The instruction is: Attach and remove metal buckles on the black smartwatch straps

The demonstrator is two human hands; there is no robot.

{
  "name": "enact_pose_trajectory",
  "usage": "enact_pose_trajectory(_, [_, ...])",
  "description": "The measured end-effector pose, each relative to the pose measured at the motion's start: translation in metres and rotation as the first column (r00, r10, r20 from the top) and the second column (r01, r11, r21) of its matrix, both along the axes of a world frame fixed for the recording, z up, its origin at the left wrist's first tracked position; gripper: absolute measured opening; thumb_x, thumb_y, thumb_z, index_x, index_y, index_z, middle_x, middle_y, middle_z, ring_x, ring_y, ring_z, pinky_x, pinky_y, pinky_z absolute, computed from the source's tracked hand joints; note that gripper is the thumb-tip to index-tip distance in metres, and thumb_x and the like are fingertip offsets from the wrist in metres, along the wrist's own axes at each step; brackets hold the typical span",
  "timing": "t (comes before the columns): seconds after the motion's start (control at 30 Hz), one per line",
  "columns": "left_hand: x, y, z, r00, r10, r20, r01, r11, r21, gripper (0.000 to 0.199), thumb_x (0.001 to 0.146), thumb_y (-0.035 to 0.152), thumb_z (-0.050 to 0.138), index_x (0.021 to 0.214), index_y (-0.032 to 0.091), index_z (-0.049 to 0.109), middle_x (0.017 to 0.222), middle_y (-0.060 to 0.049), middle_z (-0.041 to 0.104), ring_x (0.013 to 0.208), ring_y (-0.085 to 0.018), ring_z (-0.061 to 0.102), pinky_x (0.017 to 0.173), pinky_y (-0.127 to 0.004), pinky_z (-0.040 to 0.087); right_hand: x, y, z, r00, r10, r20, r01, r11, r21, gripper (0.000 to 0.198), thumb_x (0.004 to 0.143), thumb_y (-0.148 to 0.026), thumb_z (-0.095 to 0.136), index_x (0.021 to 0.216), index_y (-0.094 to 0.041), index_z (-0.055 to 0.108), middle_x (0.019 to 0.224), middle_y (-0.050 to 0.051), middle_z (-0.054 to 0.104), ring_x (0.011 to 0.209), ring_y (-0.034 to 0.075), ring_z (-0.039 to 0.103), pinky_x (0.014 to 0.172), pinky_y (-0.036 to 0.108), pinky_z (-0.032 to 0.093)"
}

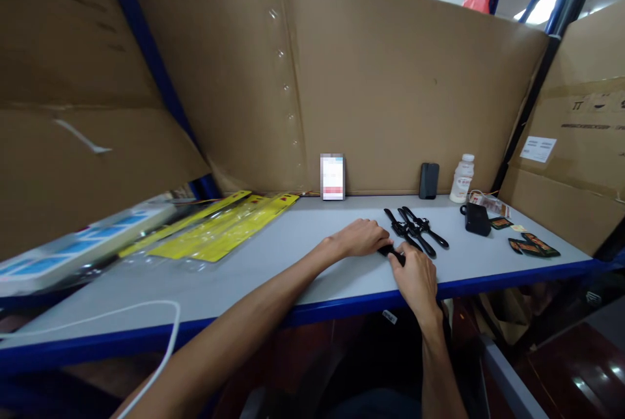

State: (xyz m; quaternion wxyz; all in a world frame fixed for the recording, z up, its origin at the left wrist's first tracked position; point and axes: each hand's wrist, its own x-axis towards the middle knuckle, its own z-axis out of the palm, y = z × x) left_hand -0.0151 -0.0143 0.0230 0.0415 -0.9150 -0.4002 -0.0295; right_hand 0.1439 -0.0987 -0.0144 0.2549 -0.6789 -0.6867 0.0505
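Observation:
My left hand (364,238) and my right hand (415,272) meet over the white tabletop, with fingers closed on a black piece (392,252) between them. Only its middle shows; it looks like a spokeshave of the same sort as those beside it, and the rest is covered by my fingers. Just beyond my right hand lie several black two-handled spokeshaves (416,229), side by side at a slant. Their slim handles point toward the back left and front right.
Yellow-backed clear packages (229,230) and a white-and-blue box (92,243) lie left. A lit screen (333,177), a dark phone (429,181) and a white bottle (462,178) stand behind. A black case (476,219) and small packets (534,244) lie right. Cardboard (390,81) walls the table.

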Motion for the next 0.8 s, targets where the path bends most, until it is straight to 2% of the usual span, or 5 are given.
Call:
enact_pose_trajectory(0.1, [-0.002, 0.002, -0.001, 1.000, 0.010, -0.007, -0.010, 1.000, -0.004, 0.042, 0.107, 0.040, 0.045, 0.091, 0.018, 0.077, 0.081, -0.010, 0.075, 0.070, -0.020, 0.067, 0.068, -0.030, 0.039, 0.000, 0.000, -0.003, 1.000, 0.007, 0.013, -0.008, 0.998, 0.062, 0.014, 0.100, -0.028, 0.062, 0.108, -0.023, 0.072, 0.113, 0.006, 0.073, 0.106, 0.023, 0.067, 0.081, 0.031, 0.042])
enact_pose_trajectory(0.27, [-0.001, 0.004, -0.004, 0.999, 0.023, -0.043, -0.021, 0.999, 0.039, 0.042, 0.107, 0.039, 0.045, 0.092, 0.018, 0.077, 0.084, -0.012, 0.076, 0.070, -0.021, 0.067, 0.066, -0.031, 0.037, 0.000, 0.002, -0.005, 0.999, 0.007, 0.047, -0.012, 0.994, 0.109, 0.011, 0.098, -0.027, 0.064, 0.102, -0.022, 0.073, 0.110, 0.008, 0.070, 0.115, 0.026, 0.061, 0.093, 0.033, 0.043])
enact_pose_trajectory(0.6, [0.003, 0.000, -0.006, 0.999, -0.013, -0.034, 0.016, 0.996, 0.083, 0.042, 0.106, 0.035, 0.044, 0.089, 0.016, 0.077, 0.080, -0.014, 0.074, 0.070, -0.022, 0.068, 0.068, -0.033, 0.040, 0.000, 0.002, -0.004, 0.996, 0.017, -0.089, -0.008, 0.995, 0.103, 0.003, 0.093, -0.021, 0.065, 0.092, -0.023, 0.063, 0.097, 0.002, 0.069, 0.095, 0.020, 0.064, 0.079, 0.030, 0.040])
enact_pose_trajectory(0.7, [0.012, -0.005, -0.005, 0.995, 0.054, -0.088, -0.046, 0.994, 0.095, 0.040, 0.104, 0.028, 0.042, 0.091, 0.015, 0.077, 0.085, -0.017, 0.075, 0.076, -0.025, 0.070, 0.070, -0.033, 0.043, -0.002, 0.002, -0.004, 0.996, 0.033, -0.079, -0.026, 0.996, 0.082, 0.004, 0.092, -0.021, 0.065, 0.090, -0.024, 0.063, 0.095, 0.001, 0.070, 0.088, 0.018, 0.065, 0.073, 0.030, 0.037])
enact_pose_trajectory(0.8, [0.019, -0.008, -0.004, 0.983, 0.169, -0.067, -0.162, 0.983, 0.091, 0.036, 0.101, 0.026, 0.043, 0.093, 0.013, 0.075, 0.092, -0.019, 0.075, 0.084, -0.029, 0.073, 0.070, -0.035, 0.045, -0.003, 0.003, -0.005, 0.998, 0.023, -0.057, -0.019, 0.998, 0.065, 0.003, 0.092, -0.022, 0.065, 0.091, -0.024, 0.063, 0.097, 0.000, 0.070, 0.083, 0.017, 0.064, 0.069, 0.030, 0.033])
